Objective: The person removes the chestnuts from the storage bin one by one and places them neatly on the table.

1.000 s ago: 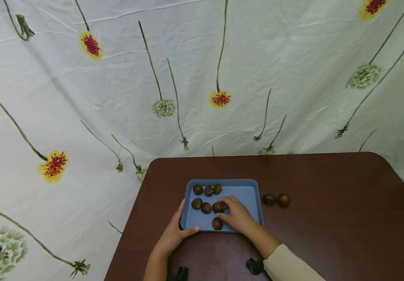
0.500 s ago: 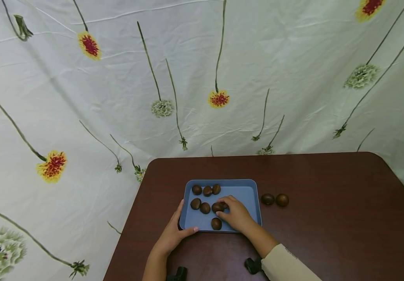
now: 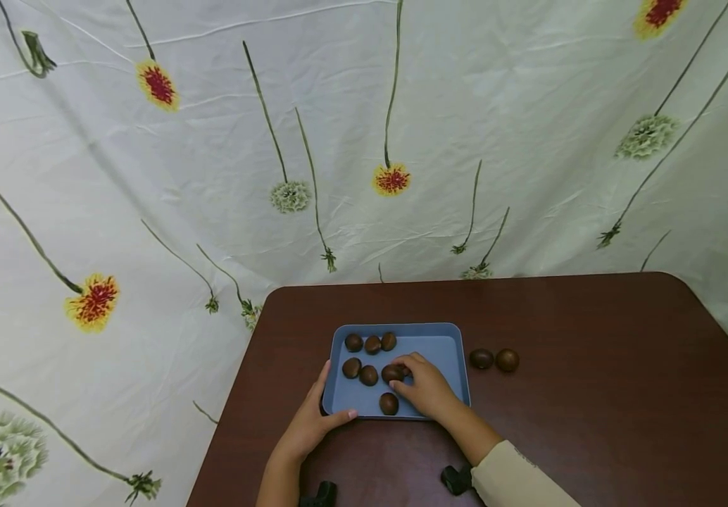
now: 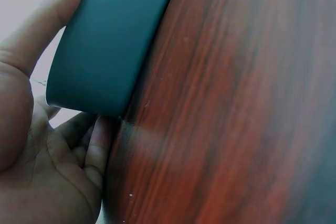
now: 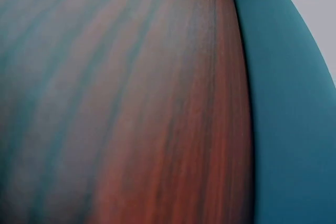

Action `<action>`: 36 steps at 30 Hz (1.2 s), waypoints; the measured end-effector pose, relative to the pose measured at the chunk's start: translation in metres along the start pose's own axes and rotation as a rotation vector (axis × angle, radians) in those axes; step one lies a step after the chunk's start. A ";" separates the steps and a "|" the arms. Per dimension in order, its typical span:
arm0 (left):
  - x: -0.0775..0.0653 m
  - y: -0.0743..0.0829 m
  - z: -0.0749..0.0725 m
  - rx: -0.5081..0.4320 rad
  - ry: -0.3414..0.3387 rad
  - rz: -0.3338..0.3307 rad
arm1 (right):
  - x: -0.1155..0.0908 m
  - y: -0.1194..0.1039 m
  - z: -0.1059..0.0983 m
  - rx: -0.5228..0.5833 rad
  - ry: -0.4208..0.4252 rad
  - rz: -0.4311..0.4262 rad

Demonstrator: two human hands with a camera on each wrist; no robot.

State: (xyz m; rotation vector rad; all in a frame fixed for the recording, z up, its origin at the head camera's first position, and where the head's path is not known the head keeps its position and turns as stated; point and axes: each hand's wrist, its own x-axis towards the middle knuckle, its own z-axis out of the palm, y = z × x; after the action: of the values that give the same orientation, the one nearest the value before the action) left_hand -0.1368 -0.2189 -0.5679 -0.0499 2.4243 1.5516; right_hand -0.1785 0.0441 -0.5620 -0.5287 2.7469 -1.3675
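Observation:
A blue rectangular tray lies on the table with several shiny brown chestnuts in it. My left hand holds its near left corner, thumb at the front rim and fingers along the left side. In the left wrist view, the left hand has its thumb on the rim and its other fingers bent by the tray wall. Over the tray, my right hand pinches a chestnut between thumb and fingers. Its fingertips partly hide another brown shape. A chestnut lies nearer the front rim.
Two chestnuts, a darker one and a lighter one, lie just right of the tray on the brown table. Behind the table hangs a white flowered cloth. The right wrist view shows the tray's outer wall beside the tabletop.

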 end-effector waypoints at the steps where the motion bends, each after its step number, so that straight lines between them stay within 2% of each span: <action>1: 0.000 0.000 0.000 0.003 0.001 0.000 | 0.000 -0.001 0.000 0.006 0.005 -0.001; 10: 0.000 0.000 0.000 -0.017 -0.003 -0.002 | -0.007 -0.005 -0.010 0.144 0.062 0.043; 14: 0.000 0.000 0.000 -0.023 -0.003 -0.003 | -0.012 -0.007 -0.018 0.210 0.082 0.087; 20: 0.000 0.000 0.001 -0.021 -0.004 -0.008 | -0.021 -0.008 -0.031 0.290 0.113 0.099; 36: 0.000 -0.002 0.000 0.018 0.001 -0.017 | -0.044 0.014 -0.074 0.281 0.185 0.162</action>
State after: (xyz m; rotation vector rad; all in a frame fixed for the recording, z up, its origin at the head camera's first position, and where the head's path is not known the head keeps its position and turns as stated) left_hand -0.1365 -0.2198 -0.5695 -0.0682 2.4320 1.5232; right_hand -0.1540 0.1224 -0.5329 -0.1683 2.5916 -1.7977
